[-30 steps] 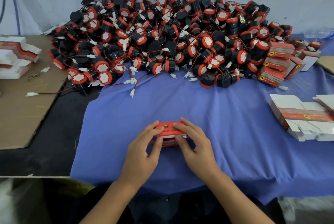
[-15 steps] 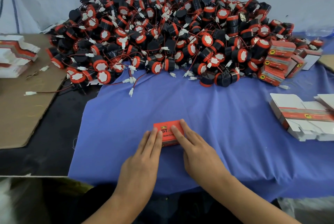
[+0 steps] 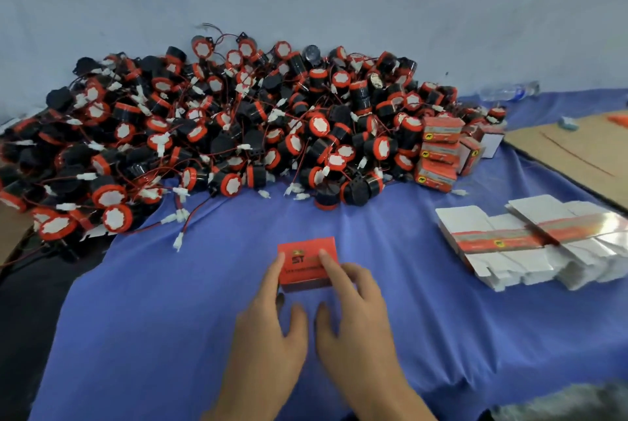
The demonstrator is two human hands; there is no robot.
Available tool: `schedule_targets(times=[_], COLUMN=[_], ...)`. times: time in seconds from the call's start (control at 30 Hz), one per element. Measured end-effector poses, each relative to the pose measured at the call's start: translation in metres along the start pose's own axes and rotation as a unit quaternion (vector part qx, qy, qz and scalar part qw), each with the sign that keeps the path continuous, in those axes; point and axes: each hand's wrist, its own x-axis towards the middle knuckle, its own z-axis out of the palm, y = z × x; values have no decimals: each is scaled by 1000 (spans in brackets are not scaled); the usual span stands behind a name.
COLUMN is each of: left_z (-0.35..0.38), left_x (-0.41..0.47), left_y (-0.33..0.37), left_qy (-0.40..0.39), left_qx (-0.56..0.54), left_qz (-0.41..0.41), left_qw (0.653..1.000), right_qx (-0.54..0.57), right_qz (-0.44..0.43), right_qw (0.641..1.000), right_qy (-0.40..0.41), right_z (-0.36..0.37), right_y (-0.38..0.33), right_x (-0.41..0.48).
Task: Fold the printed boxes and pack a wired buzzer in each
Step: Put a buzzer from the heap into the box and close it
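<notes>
A closed red printed box (image 3: 303, 274) lies on the blue cloth (image 3: 190, 318) at the centre front. My left hand (image 3: 268, 329) has straight fingers touching the box's left edge. My right hand (image 3: 355, 318) presses its forefinger on the box's top, and its other fingers rest by the right edge. A big pile of black-and-red wired buzzers (image 3: 238, 135) fills the back of the table. Flat unfolded boxes (image 3: 509, 240) are stacked at the right.
Several packed red boxes (image 3: 438, 155) stand at the pile's right end. A brown cardboard sheet (image 3: 584, 152) lies at the far right, with a plastic bottle (image 3: 506, 92) behind it. Loose white connectors on red wires (image 3: 178, 217) trail out in front of the pile.
Both hands gripped the box by its ends a second ago. They then laid it flat on the cloth and straightened their fingers over it. The view has tilted up.
</notes>
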Motion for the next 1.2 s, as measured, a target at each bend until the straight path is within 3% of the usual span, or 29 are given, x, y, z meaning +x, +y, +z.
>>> schedule_targets(times=[0.17, 0.4, 0.67, 0.87, 1.0, 1.07, 1.13, 1.2], left_z=[55, 151, 251, 276, 270, 258, 244, 229], left_x=[66, 176, 262, 273, 274, 264, 244, 211], left_y=[69, 130, 141, 115, 124, 136, 146, 148], left_qy=[-100, -213, -336, -331, -344, -336, -260, -164], left_qx=[-84, -90, 44, 151, 189, 153, 56, -63], left_qz=[58, 103, 101, 117, 131, 125, 149, 133], left_qw=[990, 967, 936, 924, 910, 921, 953, 975], right_qx=[-53, -136, -235, -251, -223, -182, -145, -137], right_qz=[75, 130, 204, 204, 207, 175, 145, 174], right_qw=[995, 980, 948, 946, 950, 966, 979, 975], right_qy=[39, 71, -66, -15, -72, -55, -9, -12], right_z=[-54, -118, -128, -104, -121, -140, -165, -191], right_y=[29, 94, 189, 222, 216, 203, 192, 189], right_x=[60, 172, 270, 267, 267, 261, 249, 227])
